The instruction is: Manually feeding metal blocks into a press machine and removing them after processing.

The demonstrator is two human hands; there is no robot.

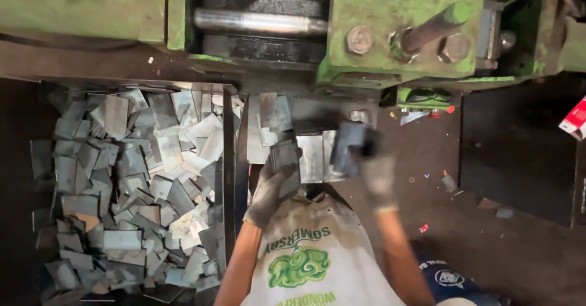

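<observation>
At the left of the frame a loose heap of cut metal plates (131,184) fills a bin, and we judge that any piece tossed carelessly there could slide off the pile or bounce back, since the plates lie at all angles. Just right of it, our gloved left hand (271,187) is clamped on a small stack of dark plates (284,159), arm raised from the lower middle of the frame, wrist bent upward. The edges look sharp, so a slip could cut through the worn glove. Further right, our right hand (377,174) grips another dark plate stack (349,147), blurred, forearm rising steeply. Both hands sit close under the green press machine (397,31) at the top; reaching in while it cycles could crush fingers.
</observation>
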